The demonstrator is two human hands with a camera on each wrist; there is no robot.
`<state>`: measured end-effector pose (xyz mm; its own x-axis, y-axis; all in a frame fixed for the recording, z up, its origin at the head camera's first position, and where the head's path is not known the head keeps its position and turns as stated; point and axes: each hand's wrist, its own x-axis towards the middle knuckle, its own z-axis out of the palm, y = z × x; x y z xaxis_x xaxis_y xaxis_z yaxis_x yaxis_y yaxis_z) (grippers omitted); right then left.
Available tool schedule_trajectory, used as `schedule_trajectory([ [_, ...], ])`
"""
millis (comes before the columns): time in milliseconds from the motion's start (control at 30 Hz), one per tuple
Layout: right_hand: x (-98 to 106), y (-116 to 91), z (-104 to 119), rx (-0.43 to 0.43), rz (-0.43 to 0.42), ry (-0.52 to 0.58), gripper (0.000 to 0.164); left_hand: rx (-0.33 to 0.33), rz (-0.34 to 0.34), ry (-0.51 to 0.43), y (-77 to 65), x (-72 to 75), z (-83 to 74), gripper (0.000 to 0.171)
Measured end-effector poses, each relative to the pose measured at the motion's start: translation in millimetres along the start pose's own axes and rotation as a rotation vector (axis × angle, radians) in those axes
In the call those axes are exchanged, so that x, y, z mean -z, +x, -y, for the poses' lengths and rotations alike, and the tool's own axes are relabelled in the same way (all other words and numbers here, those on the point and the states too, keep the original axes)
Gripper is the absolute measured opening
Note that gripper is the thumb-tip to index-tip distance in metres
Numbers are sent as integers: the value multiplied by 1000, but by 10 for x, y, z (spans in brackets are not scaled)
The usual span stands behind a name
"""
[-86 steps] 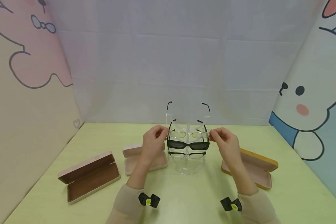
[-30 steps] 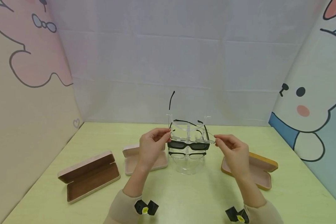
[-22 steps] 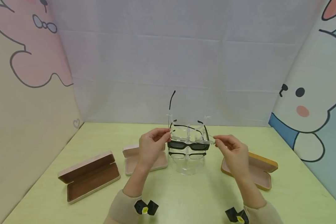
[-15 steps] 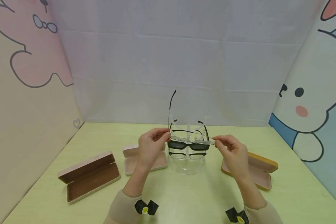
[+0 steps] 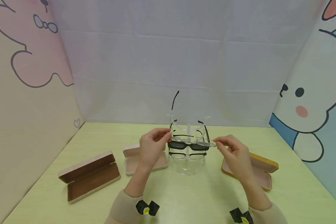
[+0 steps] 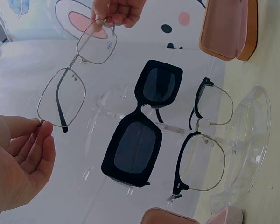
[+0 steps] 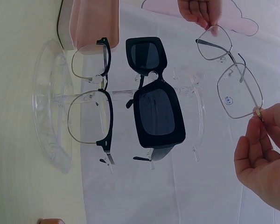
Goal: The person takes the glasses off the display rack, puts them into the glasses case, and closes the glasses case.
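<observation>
My left hand (image 5: 152,147) and my right hand (image 5: 236,157) hold a pair of thin metal-framed eyeglasses (image 6: 73,61) between them, above and in front of the clear display stand (image 5: 187,171). Fingertips and thumb pinch the frame at each outer corner. Its left temple points up and back, while the right temple lies folded behind the lenses. On the stand sit black sunglasses (image 5: 188,145) and, below them, eyeglasses with black upper rims (image 5: 187,155). The wrist views show the held eyeglasses apart from the sunglasses.
Three eyeglass cases lie with lids up: a brown-lined one (image 5: 93,183) at left, a pale pink one (image 5: 131,166) behind my left forearm, and an orange one (image 5: 259,174) behind my right forearm. A white cloth backdrop (image 5: 168,68) rises at the table's back edge.
The eyeglasses came off the top of the stand, toward me and tilted. Their right temple, which stood up earlier, has folded inward. My right hand shifted slightly right and down.
</observation>
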<state>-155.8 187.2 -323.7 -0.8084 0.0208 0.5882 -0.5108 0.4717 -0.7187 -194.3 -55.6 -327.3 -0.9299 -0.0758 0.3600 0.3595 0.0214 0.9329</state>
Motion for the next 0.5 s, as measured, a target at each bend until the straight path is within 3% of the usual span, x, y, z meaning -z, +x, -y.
schedule_trajectory([
  [267,27,-14,-34,-19,-4,14,11,-25,15,10,-29,-15,-2,10],
  [500,69,-13,-46,-41,-17,7,11,-79,83,14,-38,-41,-7,12],
])
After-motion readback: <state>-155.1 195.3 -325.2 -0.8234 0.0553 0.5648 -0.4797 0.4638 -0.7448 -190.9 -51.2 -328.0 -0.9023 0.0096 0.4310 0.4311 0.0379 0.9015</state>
